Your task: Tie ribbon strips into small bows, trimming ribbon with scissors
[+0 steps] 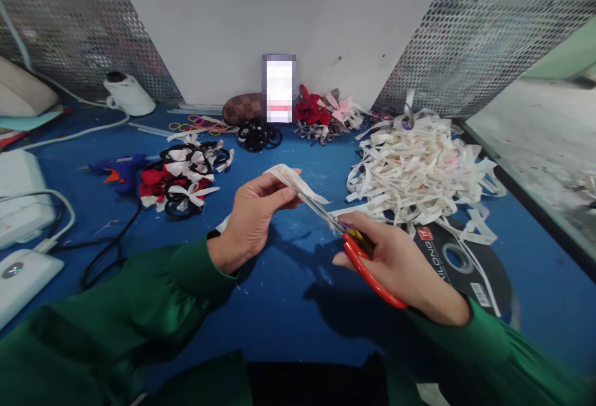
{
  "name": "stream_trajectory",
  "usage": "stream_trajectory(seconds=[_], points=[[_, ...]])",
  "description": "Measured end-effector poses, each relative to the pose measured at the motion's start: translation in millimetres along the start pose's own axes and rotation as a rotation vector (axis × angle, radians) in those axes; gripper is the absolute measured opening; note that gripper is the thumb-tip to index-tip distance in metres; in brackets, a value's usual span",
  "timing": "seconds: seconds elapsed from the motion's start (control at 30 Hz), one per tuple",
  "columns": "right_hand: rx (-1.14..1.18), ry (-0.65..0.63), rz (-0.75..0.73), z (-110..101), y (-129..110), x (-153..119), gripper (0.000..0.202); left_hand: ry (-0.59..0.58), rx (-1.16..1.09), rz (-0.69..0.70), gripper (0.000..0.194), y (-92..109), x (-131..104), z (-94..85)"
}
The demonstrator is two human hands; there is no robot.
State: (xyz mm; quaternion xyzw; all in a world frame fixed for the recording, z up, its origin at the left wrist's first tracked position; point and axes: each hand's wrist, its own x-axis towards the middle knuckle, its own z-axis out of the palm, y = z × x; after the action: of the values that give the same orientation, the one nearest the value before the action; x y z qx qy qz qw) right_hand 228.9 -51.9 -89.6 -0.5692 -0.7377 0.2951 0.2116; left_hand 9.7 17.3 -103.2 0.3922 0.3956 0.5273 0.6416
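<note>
Scissors [367, 274] with a red outer handle meet a doubled or gathered piece of white ribbon [285, 176] near the middle of the frame, so trimming looks like the step in hand. The left hand [251, 213] pinches the ribbon between thumb and fingers, with a loose tail pointing down and to the right along the blades. The right hand [400, 257] is closed around the scissor handles. The blades look nearly together, but I cannot tell whether they are biting into the ribbon or only lying against it.

Another pale end shows beside the left wrist, and a strip runs from near the blade pivot toward the ribbon pile [419, 164] at the right of the frame; whether these belong to the held piece is unclear. Just below the pile lies a black spool [454, 285].

As I judge it, the next move calls for a steady left pinch, the tail kept flat and taut, and the blade tips clear of the left fingertips, which are very close to the metal. The cut should also stay off the stray strip near the pivot.

At centre left, hair ties with bows [181, 176] lie beside a blue glue gun [123, 173] on the blue table [279, 331].
</note>
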Motion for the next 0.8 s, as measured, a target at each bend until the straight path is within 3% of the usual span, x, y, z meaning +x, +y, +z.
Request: stream_trajectory(seconds=[0.8], points=[[0.159,-0.051,-0.007,2.5,4.8,-1.1,0.040,-0.011,-0.026,-0.022,0.030,0.0,-1.8,2.6]])
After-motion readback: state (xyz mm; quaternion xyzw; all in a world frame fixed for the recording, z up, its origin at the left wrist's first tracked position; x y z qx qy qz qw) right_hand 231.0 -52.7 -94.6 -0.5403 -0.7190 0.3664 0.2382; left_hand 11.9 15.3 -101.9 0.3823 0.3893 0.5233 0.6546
